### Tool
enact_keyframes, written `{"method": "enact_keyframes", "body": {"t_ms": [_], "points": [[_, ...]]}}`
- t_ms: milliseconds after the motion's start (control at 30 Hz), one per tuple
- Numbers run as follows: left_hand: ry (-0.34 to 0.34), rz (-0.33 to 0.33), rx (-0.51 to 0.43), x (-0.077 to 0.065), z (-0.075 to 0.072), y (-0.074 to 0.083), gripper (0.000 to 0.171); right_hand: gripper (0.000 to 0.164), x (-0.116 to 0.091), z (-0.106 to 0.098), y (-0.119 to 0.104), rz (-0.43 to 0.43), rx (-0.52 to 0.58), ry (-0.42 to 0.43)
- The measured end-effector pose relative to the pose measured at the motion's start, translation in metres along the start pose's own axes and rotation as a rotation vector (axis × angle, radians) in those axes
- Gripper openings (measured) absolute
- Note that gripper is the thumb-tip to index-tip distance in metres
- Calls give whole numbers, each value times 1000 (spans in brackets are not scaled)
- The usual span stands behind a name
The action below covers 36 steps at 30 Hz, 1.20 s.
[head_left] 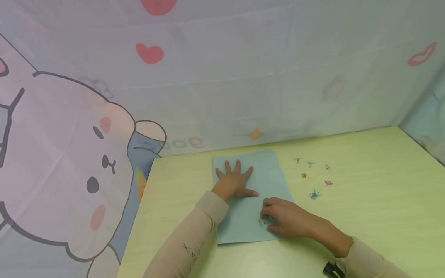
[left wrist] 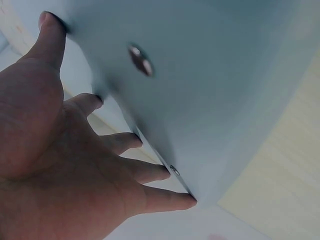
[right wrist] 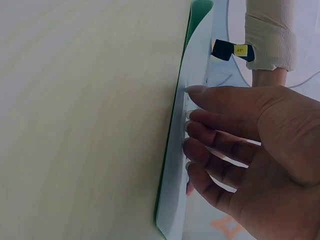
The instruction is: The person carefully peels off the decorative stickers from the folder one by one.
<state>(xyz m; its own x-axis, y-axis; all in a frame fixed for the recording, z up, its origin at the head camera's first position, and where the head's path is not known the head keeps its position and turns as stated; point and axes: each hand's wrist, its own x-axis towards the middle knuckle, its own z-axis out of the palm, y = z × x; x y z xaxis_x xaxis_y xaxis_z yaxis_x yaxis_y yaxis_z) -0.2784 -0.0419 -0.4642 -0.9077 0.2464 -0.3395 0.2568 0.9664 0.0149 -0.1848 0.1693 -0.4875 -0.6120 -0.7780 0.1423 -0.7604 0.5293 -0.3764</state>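
Spreading wide, the left hand [head_left: 234,184] lies palm-down on the pale blue-green sheet [head_left: 243,227], fingers fanned and pressing, grasping nothing! And over at the sheet's lower right, the right hand [head_left: 291,218] comes in with loosely bent fingers, tips touching the surface, thumb apart from the index finger, a relaxed hand rather than a clenched one. Between them, small dark marks [head_left: 262,223] show on the sheet, too small to make out.

Look at that sheet, flat on the yellow table [head_left: 382,193], its far edge near the patterned cloth [head_left: 222,85] behind! From the right wrist, one end curls up and shows green. Off to its right sits a scatter of little pieces: an orange one [head_left: 304,175], a pink one [head_left: 328,183], a bluish one [head_left: 315,194] and three leafy sprigs [head_left: 309,164] beyond. Down by the right sleeve [head_left: 365,258], a black object [head_left: 333,269] pokes into view!
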Motion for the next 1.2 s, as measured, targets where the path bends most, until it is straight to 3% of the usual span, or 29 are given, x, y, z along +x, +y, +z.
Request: {"method": "enact_keyframes", "body": {"t_ms": [433, 1200], "points": [[5, 5, -15, -3, -1, 1, 103, 14, 2, 0, -1, -3, 4, -14], [-5, 3, -7, -2, 0, 0, 104, 20, 1, -2, 1, -9, 117, -28]]}}
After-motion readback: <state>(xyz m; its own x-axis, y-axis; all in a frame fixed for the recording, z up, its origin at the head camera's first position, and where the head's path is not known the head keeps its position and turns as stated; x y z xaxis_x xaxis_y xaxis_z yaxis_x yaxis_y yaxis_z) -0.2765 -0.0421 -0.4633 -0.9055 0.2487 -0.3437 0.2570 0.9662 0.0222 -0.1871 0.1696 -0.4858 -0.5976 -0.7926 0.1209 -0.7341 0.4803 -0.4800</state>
